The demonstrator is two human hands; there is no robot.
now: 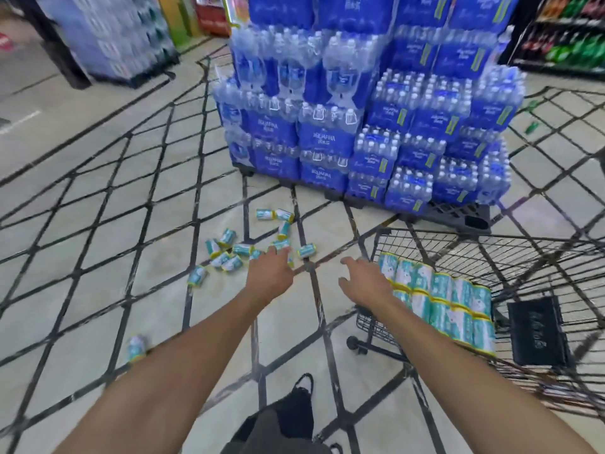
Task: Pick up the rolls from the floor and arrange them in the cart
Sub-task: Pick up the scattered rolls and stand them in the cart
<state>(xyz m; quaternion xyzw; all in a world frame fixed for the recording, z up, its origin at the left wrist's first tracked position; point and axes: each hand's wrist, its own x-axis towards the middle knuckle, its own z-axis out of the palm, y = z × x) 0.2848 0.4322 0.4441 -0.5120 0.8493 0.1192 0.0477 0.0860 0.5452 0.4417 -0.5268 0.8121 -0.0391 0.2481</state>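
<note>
Several small teal-and-yellow wrapped rolls (226, 253) lie scattered on the tiled floor ahead of me, and one more roll (136, 348) lies near my left forearm. My left hand (269, 271) stretches out over the scattered rolls with its fingers apart and nothing in it. My right hand (363, 283) hovers open next to the near corner of the black wire cart (425, 237). Inside the cart, two tidy rows of rolls (448, 303) lie side by side along its left wall.
A tall pallet of blue bottled-water packs (366, 119) stands just beyond the rolls. Drink shelves (569, 34) are at the far right, and another stacked display (114, 37) at the far left. My foot and a dark shoe (294, 407) show at the bottom.
</note>
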